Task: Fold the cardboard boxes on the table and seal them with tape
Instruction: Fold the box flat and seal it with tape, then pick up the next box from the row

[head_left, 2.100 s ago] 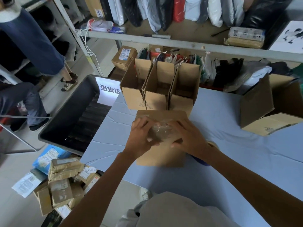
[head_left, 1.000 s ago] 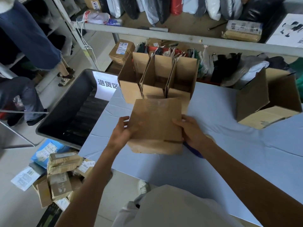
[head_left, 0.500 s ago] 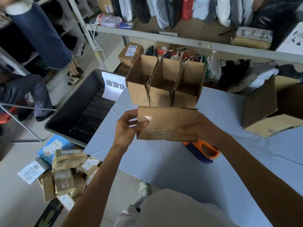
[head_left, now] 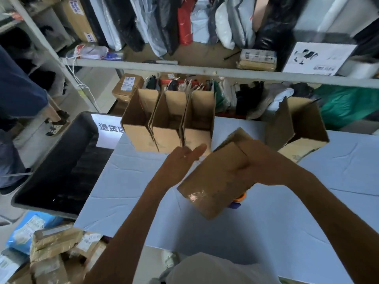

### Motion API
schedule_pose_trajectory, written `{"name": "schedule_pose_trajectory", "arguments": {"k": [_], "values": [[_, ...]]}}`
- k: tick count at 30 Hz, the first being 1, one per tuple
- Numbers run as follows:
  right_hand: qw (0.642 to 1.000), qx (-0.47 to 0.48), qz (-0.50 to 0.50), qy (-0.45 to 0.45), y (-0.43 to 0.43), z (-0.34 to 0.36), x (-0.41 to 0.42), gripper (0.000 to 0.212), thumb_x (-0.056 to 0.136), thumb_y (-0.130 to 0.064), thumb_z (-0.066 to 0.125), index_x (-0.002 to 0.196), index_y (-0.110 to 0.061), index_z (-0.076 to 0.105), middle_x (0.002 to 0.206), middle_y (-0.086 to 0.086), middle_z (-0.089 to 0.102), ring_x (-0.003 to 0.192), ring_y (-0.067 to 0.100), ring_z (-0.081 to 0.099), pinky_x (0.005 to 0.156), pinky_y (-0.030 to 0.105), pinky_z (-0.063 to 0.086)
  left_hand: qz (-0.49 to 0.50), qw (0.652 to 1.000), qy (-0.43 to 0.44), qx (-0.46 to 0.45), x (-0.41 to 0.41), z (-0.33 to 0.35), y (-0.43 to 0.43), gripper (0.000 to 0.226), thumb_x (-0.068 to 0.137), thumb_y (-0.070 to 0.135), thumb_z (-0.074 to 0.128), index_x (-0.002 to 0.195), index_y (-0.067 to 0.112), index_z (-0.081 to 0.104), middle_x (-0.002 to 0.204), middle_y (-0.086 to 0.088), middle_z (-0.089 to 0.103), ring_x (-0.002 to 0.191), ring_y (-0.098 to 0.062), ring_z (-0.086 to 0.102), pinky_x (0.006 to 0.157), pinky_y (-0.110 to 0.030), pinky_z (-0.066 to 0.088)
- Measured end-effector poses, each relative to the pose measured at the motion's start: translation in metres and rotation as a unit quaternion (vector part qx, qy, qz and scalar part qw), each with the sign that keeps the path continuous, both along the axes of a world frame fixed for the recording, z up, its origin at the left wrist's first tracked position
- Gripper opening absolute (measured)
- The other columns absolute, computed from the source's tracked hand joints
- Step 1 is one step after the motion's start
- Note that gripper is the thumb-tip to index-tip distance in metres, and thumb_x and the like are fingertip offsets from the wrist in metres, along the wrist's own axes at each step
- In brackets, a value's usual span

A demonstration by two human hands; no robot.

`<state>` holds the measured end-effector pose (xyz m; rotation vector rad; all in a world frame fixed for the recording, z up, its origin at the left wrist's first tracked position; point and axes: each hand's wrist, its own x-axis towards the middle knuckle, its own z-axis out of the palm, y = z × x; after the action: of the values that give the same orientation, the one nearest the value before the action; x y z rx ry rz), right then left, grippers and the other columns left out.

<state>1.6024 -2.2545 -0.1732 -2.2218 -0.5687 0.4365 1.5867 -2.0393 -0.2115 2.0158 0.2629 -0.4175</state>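
Several taped parcels (head_left: 55,249) are heaped on the floor at bottom left, with a blue packet (head_left: 24,228) against them. Another person's blue clothing (head_left: 18,93) shows at the far left edge. A black bin (head_left: 57,165) sits just left of the bench (head_left: 127,181), and a white sign (head_left: 109,127) with printed characters is at its far right corner. The bench has a pale blue, creased cover.

At the bench's back edge, three open boxes (head_left: 168,128) stand upright side by side, touching, with their flaps up. Behind and above them a shelf (head_left: 205,71) runs the full width, loaded with bagged goods and parcels.

The left hand (head_left: 180,162) is in front of the box row, palm up. Its fingers are straight and together, holding nothing, with the tips just beside the top left edge of the held box (head_left: 213,181). I cannot tell whether they touch it.

The held box is mid-frame, off the bench and tilted, with its low corner toward the camera. A shiny patch of clear tape (head_left: 196,196) shows near that corner. The right hand (head_left: 252,165) grips the box from above at its upper right. The thumb is on the near face and the fingers are curled over the far side, out of sight.

A tape dispenser (head_left: 239,198), orange and blue, peeks out under the box's right edge and is mostly hidden. Further right, a bigger open box (head_left: 297,128) lies tipped on the bench with its opening facing up and back, well apart from the held one.
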Motion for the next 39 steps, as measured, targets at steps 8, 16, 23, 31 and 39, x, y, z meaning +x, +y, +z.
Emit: {"name": "schedule_pose_trajectory", "arguments": {"k": [8,16,23,31,39], "values": [[0.889,-0.359,0.011,-0.284,-0.032,-0.027,0.009,0.027,0.088,-0.017,0.056,0.113,-0.021,0.064,0.101,0.002,0.066,0.099,0.025,0.058,0.082,0.033,0.049,-0.126,0.986,0.112,0.012,0.092,0.015,-0.094,0.036,0.092,0.031,0.054,0.113,0.002,0.057,0.108,-0.020,0.065,0.085,-0.031,0.067,0.074,-0.039,0.058],[0.909,-0.035,-0.361,-0.206,-0.084,-0.078,0.058,0.057,0.091,-0.030,0.058,0.141,-0.012,0.036,0.130,0.014,0.052,0.108,0.032,0.055,0.078,0.037,0.049,-0.101,0.984,-0.082,0.123,0.140,-0.042,-0.133,0.013,0.088,0.013,0.052,0.094,0.003,0.058,0.081,-0.014,0.059,0.082,-0.032,0.061,0.073,-0.037,0.049],[0.915,0.003,-0.395,-0.078,-0.087,-0.096,0.119,0.049,0.088,-0.005,0.052,0.134,-0.021,0.048,0.111,0.003,0.066,0.101,0.021,0.063,0.093,0.044,0.051,-0.090,0.990,-0.073,0.083,0.182,-0.059,-0.151,0.026,0.093,0.012,0.052,0.118,0.008,0.050,0.094,-0.011,0.058,0.069,-0.011,0.053,0.058,-0.016,0.043],[0.922,-0.069,-0.378,-0.055,-0.095,-0.108,0.145,0.045,0.092,0.000,0.042,0.134,-0.013,0.047,0.094,0.012,0.060,0.089,0.028,0.059,0.087,0.046,0.051,-0.130,0.990,-0.011,0.061,0.211,-0.079,-0.153,0.041,0.091,0.018,0.057,0.130,0.009,0.046,0.113,-0.011,0.059,0.094,-0.020,0.061,0.086,-0.035,0.054],[0.915,-0.102,-0.385,-0.058,-0.087,-0.111,0.142,0.049,0.093,-0.001,0.042,0.139,-0.015,0.043,0.103,0.013,0.061,0.099,0.030,0.058,0.097,0.048,0.044,-0.120,0.992,0.027,0.023,0.204,-0.086,-0.147,0.042,0.092,0.021,0.057,0.131,0.013,0.045,0.119,-0.007,0.057,0.101,-0.020,0.061,0.086,-0.033,0.054]]}}
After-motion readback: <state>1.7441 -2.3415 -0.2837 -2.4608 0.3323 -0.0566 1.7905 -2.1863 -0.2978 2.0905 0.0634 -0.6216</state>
